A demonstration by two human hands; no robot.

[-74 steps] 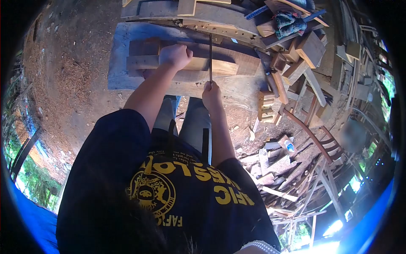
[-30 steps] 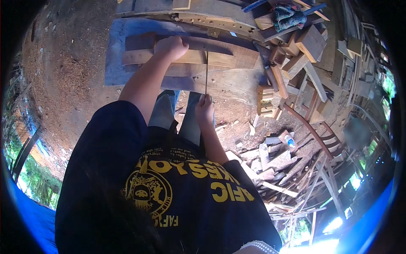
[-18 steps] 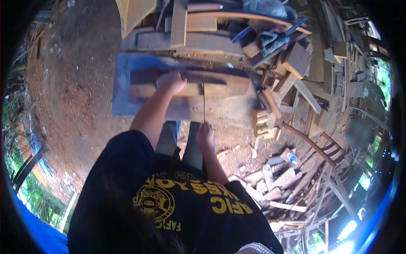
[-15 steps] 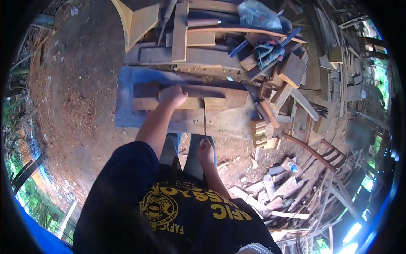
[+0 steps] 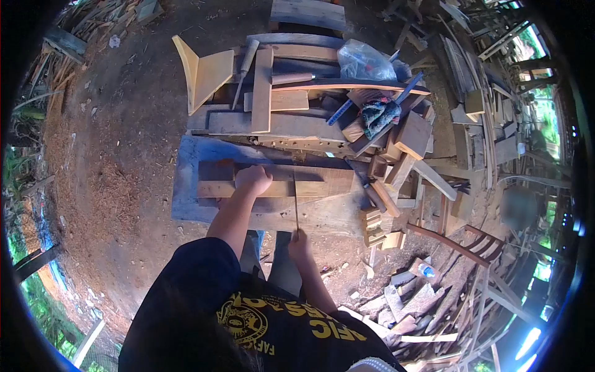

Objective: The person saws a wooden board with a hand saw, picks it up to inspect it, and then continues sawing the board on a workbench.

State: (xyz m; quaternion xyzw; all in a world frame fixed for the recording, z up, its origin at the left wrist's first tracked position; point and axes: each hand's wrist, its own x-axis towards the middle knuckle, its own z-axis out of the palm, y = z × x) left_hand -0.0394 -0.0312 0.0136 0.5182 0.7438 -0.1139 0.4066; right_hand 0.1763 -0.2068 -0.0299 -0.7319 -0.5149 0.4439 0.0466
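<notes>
My left hand is closed over a light wooden strip, pressing it down on the workbench. My right hand grips a saw at the near side of the bench, its handle hidden in my fist. Seen nearly edge-on, the thin saw blade runs away from me and crosses the strip to the right of my left hand. Behind the strip lies a wider brown board.
Past the strip, the bench holds a wood-handled chisel, a plastic bag, a crumpled cloth and several planks. Wooden blocks crowd the right end. Offcuts and a slatted wooden frame lie lower right.
The head view has tilted up, so the bench sits lower in the picture. My right hand has pushed the saw slightly forward across the strip. My left hand stays on the strip.
</notes>
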